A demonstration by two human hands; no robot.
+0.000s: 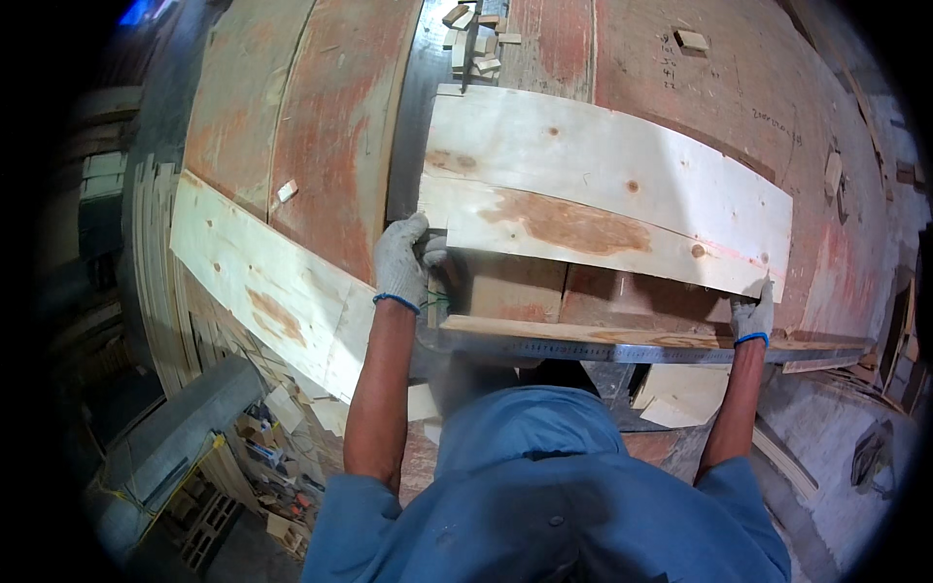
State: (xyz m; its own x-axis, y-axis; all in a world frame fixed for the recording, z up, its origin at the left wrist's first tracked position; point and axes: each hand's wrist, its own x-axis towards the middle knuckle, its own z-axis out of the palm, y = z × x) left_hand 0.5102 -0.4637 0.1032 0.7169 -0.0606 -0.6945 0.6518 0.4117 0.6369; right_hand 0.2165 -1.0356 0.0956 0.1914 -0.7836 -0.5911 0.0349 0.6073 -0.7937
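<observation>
A pale plywood panel (583, 146) with knots and a brown patch lies across the workbench in front of me. A line runs along its length; I cannot tell whether it is one sheet or two overlapping. My left hand (400, 260), in a grey-white knit glove with a blue cuff, is closed on the panel's near left corner, thumb on the edge. At the near right corner, my right hand (752, 316), gloved alike, pinches the panel's edge. The near edge appears raised, with shadow beneath it.
A metal ruler (603, 353) and wooden strip run along the bench's near edge. Another plywood panel (267, 277) lies at left. Small wood blocks (476, 44) sit at the far end of a dark metal strip (416, 126). Offcuts and tools (277, 466) clutter the lower left.
</observation>
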